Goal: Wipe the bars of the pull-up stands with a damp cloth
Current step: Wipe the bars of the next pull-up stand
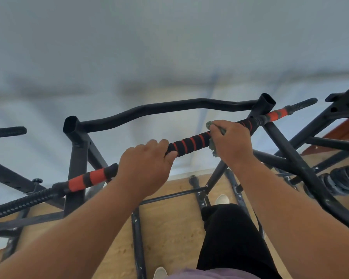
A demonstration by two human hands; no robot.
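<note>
A black pull-up bar with red-striped foam grips runs from lower left to upper right on a black stand. My left hand grips the bar near its middle, fingers curled over the top. My right hand grips the bar further right with a green-grey cloth wrapped round the foam under its fingers. Cloth edges stick out above and below the hand. A second curved black bar lies behind.
Another pull-up stand stands close on the right, with dark weight plates low beside it. A bar end pokes in at the left. The stand's base rails lie on the wood floor by my feet. A pale wall is ahead.
</note>
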